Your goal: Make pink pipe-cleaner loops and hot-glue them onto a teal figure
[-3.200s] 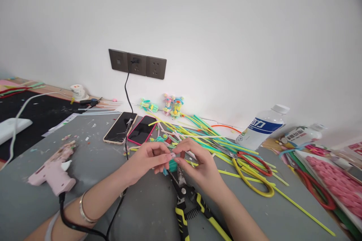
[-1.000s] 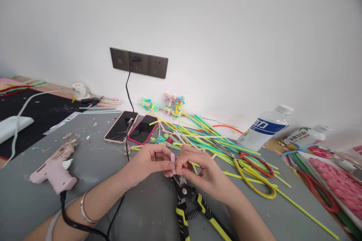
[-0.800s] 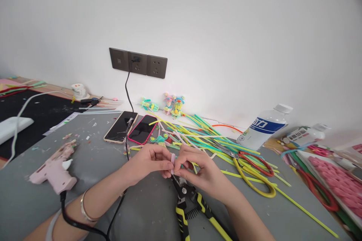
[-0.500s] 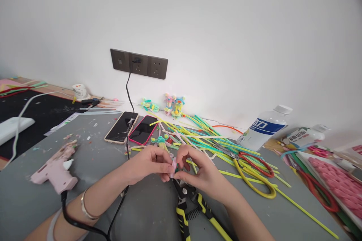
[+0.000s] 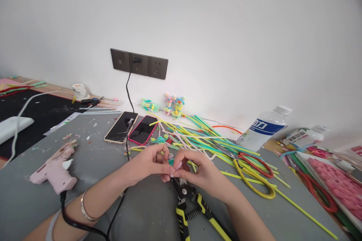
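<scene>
just above the pliers (image 5: 184, 191), near the front of the grey desk (image 5: 147, 212), the left hand (image 5: 149, 162) and the right hand (image 5: 196, 167) meet around a small pale pink piece (image 5: 178, 165). the left fingers are closed in a pinch, thumb against forefinger, at the near end of the piece. the right fingers are curled with a narrow gap, thumb and forefinger on the piece from the other side; its exact shape is mostly hidden by the fingertips. a bit of teal material (image 5: 171, 162) shows between the hands, and whether it is held or lies on the desk cannot be told. the pliers lie with their handles spread, a spring between them, their tips hidden under the hands.

beyond the hands, a loose heap of yellow, teal and white stems (image 5: 198, 139) reaches toward a bottle (image 5: 264, 128) with a blue label. scissors (image 5: 233, 156) with red and yellow handles lie on the heap's right part. left of the heap are a pink-cased phone (image 5: 143, 130) and a larger phone (image 5: 120, 128). a pink glue gun (image 5: 58, 171) lies on its side at the left, near the left forearm.
</scene>
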`<state>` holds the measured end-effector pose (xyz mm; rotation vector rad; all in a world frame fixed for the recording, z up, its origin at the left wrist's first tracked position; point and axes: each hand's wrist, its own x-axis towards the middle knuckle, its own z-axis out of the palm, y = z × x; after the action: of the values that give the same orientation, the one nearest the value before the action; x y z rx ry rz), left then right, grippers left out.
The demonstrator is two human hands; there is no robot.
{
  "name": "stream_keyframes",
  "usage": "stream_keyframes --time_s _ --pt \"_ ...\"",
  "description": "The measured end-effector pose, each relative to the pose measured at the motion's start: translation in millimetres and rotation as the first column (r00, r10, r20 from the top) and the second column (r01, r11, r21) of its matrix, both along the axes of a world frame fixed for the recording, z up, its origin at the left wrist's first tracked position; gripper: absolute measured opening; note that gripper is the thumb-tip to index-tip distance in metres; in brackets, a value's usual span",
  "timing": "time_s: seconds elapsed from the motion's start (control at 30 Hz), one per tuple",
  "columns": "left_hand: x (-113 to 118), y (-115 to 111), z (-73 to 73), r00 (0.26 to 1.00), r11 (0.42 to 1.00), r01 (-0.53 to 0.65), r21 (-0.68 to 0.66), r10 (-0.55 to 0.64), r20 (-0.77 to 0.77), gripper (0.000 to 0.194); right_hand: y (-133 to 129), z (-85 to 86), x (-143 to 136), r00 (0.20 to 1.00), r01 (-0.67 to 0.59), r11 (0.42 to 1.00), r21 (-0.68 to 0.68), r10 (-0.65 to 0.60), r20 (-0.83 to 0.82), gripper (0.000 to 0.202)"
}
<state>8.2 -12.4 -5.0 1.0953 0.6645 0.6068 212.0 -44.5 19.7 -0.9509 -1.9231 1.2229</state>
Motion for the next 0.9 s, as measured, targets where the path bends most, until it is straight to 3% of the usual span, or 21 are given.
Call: stream_keyframes --time_s 0.17,0.3,0.5,0.6,0.73,0.9 --pt "1.3 -0.4 4.4 0.993 0.992 -0.111 0.055 0.109 0.047 0.035 2.4 -1.1 0.8 0.996 0.086 0.994 0.071 -0.088 0.024 0.011" --pt "0.6 0.6 8.4 0.985 0.987 -0.159 -0.009 0.159 0.065 0.043 2.0 -0.8 0.7 0.995 0.102 0.986 0.134 -0.102 -0.009 0.010" --pt "0.9 0.7 8.2 0.988 0.990 -0.130 -0.045 0.134 0.082 0.046 2.7 -4.8 1.9 0.988 0.117 0.936 0.331 -0.144 0.060 0.012" --pt "1.7 -1.1 8.2 0.991 0.993 -0.108 -0.045 0.112 0.076 0.045 4.4 -7.3 2.4 0.989 0.121 0.928 0.353 -0.144 0.041 0.013" --pt "2.7 -3.2 8.7 0.988 0.982 -0.155 0.106 0.155 0.015 0.041 7.0 -9.9 2.3 0.983 0.166 0.944 0.285 -0.183 0.032 0.009" --pt "1.5 -6.1 5.6 0.975 0.907 -0.139 0.398 0.195 -0.104 0.023 7.8 -12.2 -1.6 0.983 0.180 0.975 0.129 -0.184 0.017 0.005"
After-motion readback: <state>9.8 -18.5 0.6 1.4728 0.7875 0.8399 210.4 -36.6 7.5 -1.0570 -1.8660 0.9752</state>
